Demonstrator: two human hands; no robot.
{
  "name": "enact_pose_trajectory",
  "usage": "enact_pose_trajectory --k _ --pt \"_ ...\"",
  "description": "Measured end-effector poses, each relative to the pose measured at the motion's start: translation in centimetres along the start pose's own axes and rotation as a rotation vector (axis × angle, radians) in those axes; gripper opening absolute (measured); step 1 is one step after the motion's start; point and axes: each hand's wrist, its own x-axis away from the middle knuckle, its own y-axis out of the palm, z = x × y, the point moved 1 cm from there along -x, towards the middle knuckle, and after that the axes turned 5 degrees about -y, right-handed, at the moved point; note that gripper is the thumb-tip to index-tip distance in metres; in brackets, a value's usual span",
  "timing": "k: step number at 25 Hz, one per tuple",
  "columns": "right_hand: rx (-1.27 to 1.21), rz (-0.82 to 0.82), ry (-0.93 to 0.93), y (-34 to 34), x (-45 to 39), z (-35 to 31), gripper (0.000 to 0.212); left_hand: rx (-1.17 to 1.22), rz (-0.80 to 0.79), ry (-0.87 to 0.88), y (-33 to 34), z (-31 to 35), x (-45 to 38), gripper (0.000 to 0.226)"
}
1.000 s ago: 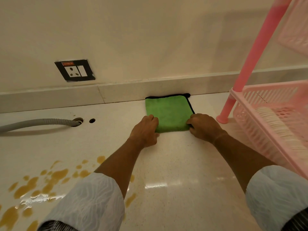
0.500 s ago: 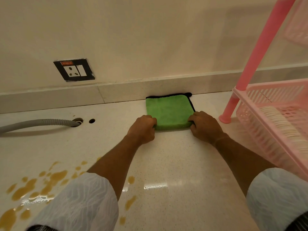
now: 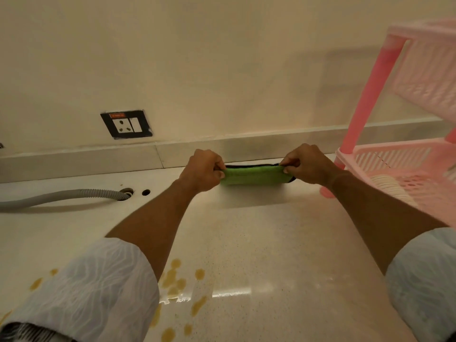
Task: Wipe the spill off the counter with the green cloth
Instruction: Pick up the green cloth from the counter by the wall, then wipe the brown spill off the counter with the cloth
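Observation:
The green cloth, folded and edged in black, is held up off the pale counter near the back wall, seen almost edge-on. My left hand grips its left corner and my right hand pinches its right corner. The cloth's shadow falls on the counter below it. The spill is a scatter of yellow-brown drops and puddles at the near left of the counter, partly hidden by my left sleeve.
A pink plastic rack with stacked plates stands on the right, its leg close to my right hand. A grey corrugated hose runs into a counter hole at left. A wall socket sits above the backsplash.
Both hands closed on the cloth's near corners and lifted it off the counter, tilting it up towards the wall. The view shifted, so the spill now appears lower and more central.

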Motion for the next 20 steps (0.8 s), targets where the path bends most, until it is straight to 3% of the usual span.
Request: enact_pose_trajectory --k 4,10,20 --pt "-0.054 -0.029 -0.011 -3.0 -0.6 -3.0 0.022 0.047 0.005 -0.030 -4.6 0.9 0.5 0.015" --pt "-0.095 -0.145 -0.003 -6.5 -0.9 -9.0 0.017 0.181 -0.133 -0.159 -11.8 0.8 2.9 0.012" --pt "-0.080 -0.299 -0.089 -5.6 -0.3 -20.6 0.011 0.294 -0.201 -0.314 -20.0 -3.6 10.6 0.009"
